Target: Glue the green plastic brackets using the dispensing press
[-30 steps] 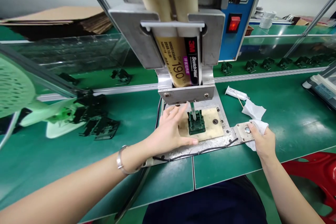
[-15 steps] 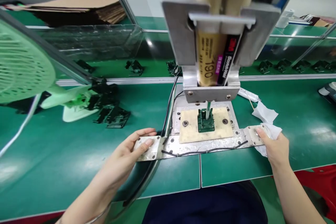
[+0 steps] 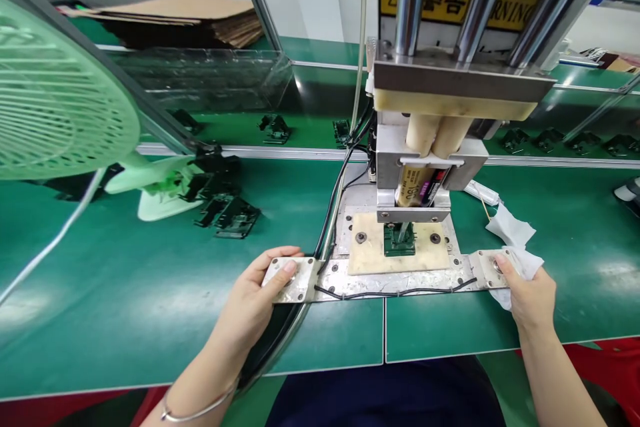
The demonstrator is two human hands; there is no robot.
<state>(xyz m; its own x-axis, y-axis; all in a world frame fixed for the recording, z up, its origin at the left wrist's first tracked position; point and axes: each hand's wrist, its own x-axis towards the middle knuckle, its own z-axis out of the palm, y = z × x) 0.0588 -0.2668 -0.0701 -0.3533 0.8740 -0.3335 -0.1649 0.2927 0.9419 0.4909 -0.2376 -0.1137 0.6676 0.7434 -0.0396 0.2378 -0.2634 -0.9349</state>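
A glue dispensing press stands at the table's centre, its twin adhesive cartridge [image 3: 419,185] lowered with the nozzle on a small dark green part [image 3: 399,241] seated on a beige fixture plate [image 3: 370,255]. My left hand [image 3: 255,297] rests on the left metal tab [image 3: 293,278] of the base, thumb pressed on its button, fingers curled at the tab's edge. My right hand [image 3: 529,293] holds a white wipe [image 3: 523,263] and presses its thumb on the button of the right metal tab [image 3: 487,267].
A pale green fan [image 3: 60,107] stands at the left beside a pile of dark green parts [image 3: 220,203]. More parts line the belt behind [image 3: 275,125]. A syringe [image 3: 481,192] and crumpled tissue [image 3: 509,227] lie right of the press. Cardboard [image 3: 190,13] is stacked at the back.
My left hand left the fixture plate and came down onto the left tab. The view pulled back and up, showing the press columns. My right hand stayed on the right tab.
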